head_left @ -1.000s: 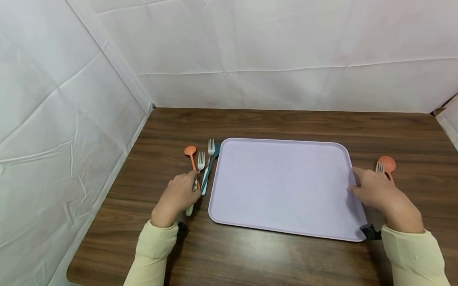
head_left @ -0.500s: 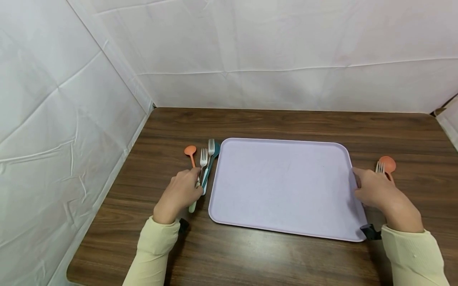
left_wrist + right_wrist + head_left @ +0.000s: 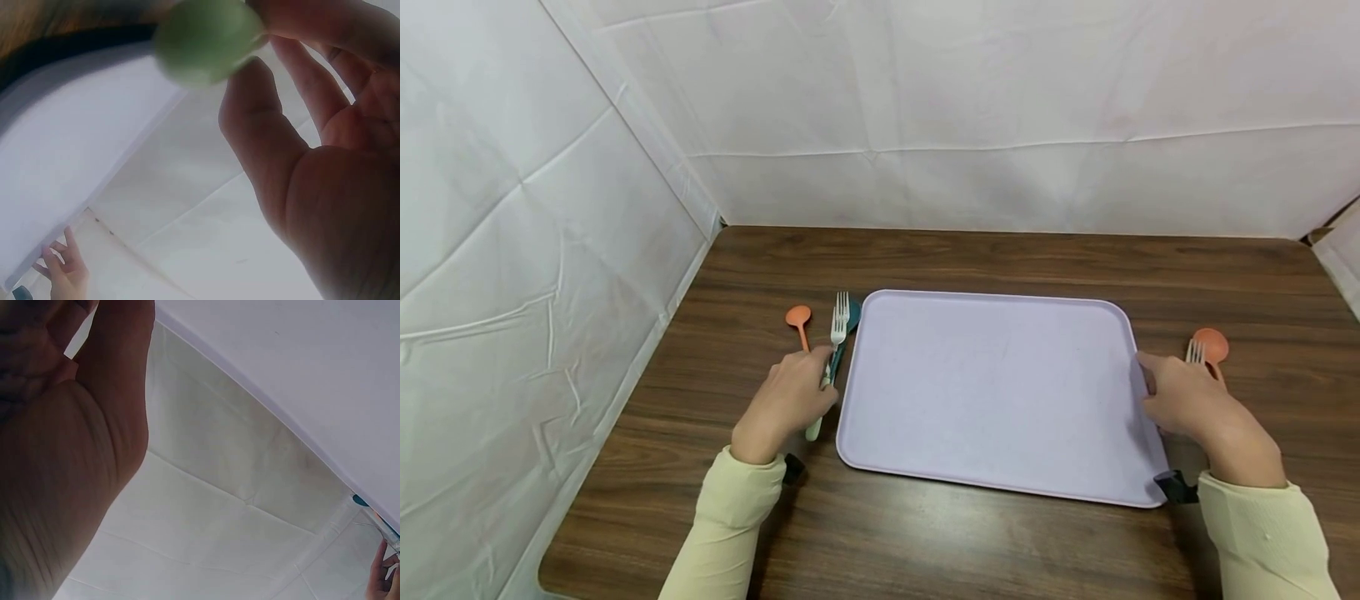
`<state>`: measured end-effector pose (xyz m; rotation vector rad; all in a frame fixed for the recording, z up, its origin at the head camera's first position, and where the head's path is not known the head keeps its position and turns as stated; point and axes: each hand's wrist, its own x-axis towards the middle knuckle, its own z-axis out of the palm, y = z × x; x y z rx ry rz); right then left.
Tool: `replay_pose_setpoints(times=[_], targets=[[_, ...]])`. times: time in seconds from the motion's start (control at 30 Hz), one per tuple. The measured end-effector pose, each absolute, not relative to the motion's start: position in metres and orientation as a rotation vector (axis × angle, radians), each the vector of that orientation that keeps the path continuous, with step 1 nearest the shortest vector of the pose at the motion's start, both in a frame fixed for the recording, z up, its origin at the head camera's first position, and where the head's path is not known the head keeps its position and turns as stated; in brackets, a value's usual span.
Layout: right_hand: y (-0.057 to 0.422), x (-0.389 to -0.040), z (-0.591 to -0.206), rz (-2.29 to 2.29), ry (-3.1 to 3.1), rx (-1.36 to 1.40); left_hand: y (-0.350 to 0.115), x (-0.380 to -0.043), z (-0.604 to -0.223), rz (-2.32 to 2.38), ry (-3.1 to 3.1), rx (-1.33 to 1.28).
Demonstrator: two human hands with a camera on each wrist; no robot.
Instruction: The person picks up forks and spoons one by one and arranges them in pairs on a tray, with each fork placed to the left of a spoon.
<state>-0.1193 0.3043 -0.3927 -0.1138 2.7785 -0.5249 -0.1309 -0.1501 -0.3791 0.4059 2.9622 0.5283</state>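
My left hand (image 3: 787,398) pinches a fork (image 3: 813,429) by its pale green handle, left of the lilac tray (image 3: 1000,392). In the left wrist view the blurred green handle end (image 3: 206,40) shows between thumb and finger. The fork's tines overlap a second fork, mostly hidden beneath, beside a teal spoon (image 3: 854,315). An orange spoon (image 3: 798,316) lies just left, its handle partly behind the hand. My right hand (image 3: 1195,404) touches the tray's right edge with finger and thumb; its fingers look extended in the left wrist view.
Right of the tray, another orange spoon (image 3: 1212,344) and a fork (image 3: 1196,352) lie partly hidden behind the right hand. The brown wooden table (image 3: 970,550) meets white cloth walls (image 3: 985,117) at the back and left.
My left hand has moved a little right and slid the green-handled fork toward the tray, onto the other fork. The right hand and tray have stayed in place.
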Motion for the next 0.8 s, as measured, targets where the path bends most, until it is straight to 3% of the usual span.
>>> replay_pose_setpoints(times=[0.8], targets=[[0.303,-0.119,-0.396,-0.535,2.786,-0.095,-0.132,-0.138,-0.379,0.494,2.959,0.481]])
